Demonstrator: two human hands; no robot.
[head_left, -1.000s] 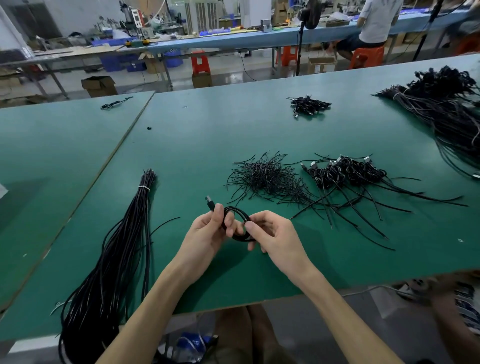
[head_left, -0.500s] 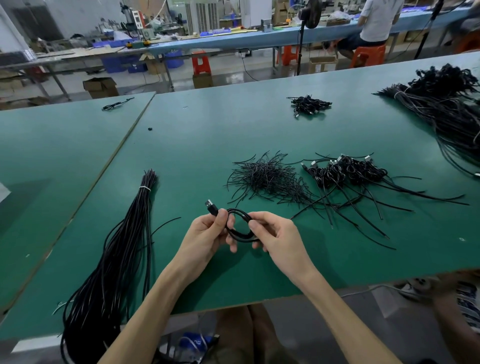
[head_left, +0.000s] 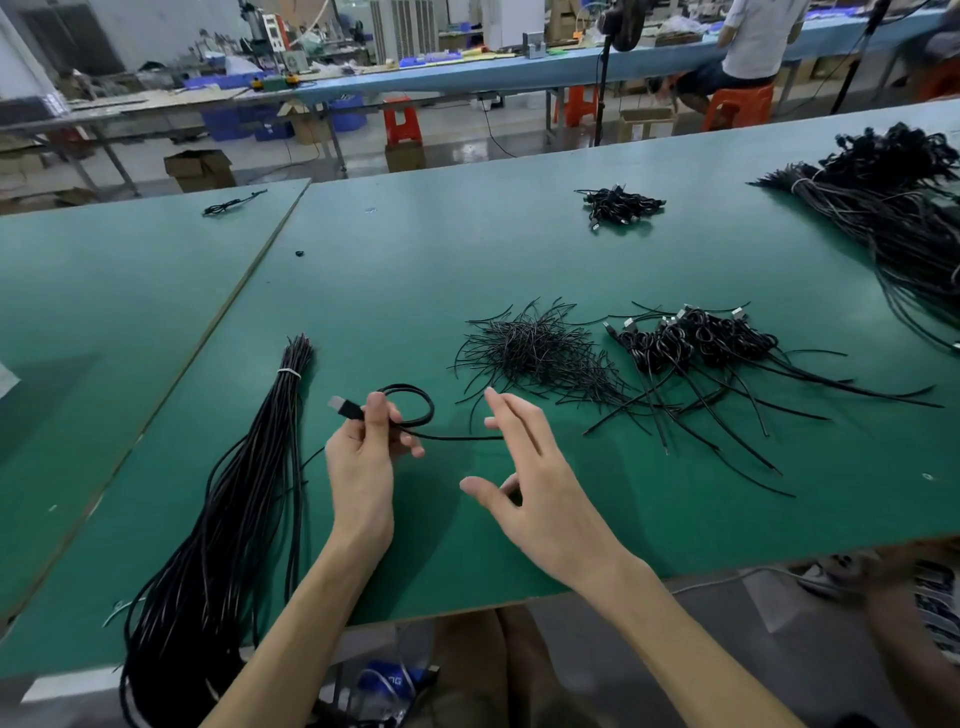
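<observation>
My left hand (head_left: 366, 447) grips a coiled black USB cable (head_left: 415, 402) just behind its plug, which points up and left. The coil loops above my fingers and a loose tail runs right across the green table (head_left: 395, 291). My right hand (head_left: 530, 467) hovers to the right of the coil with fingers spread and straight, holding nothing; its fingertips are near the cable's tail. A pile of thin black twist ties (head_left: 535, 353) lies just beyond my right hand. Coiled finished cables (head_left: 696, 343) lie to the right of that pile.
A long bundle of straight black cables (head_left: 244, 478) lies at the left and hangs over the front edge. More cable heaps sit at the far right (head_left: 893, 208) and the far middle (head_left: 618, 205). A person on an orange stool sits at a far bench (head_left: 748, 47).
My right hand has let go of the coil and moved right, opening its fingers. My left hand has shifted left and turned, keeping the coil, whose tail now trails loose.
</observation>
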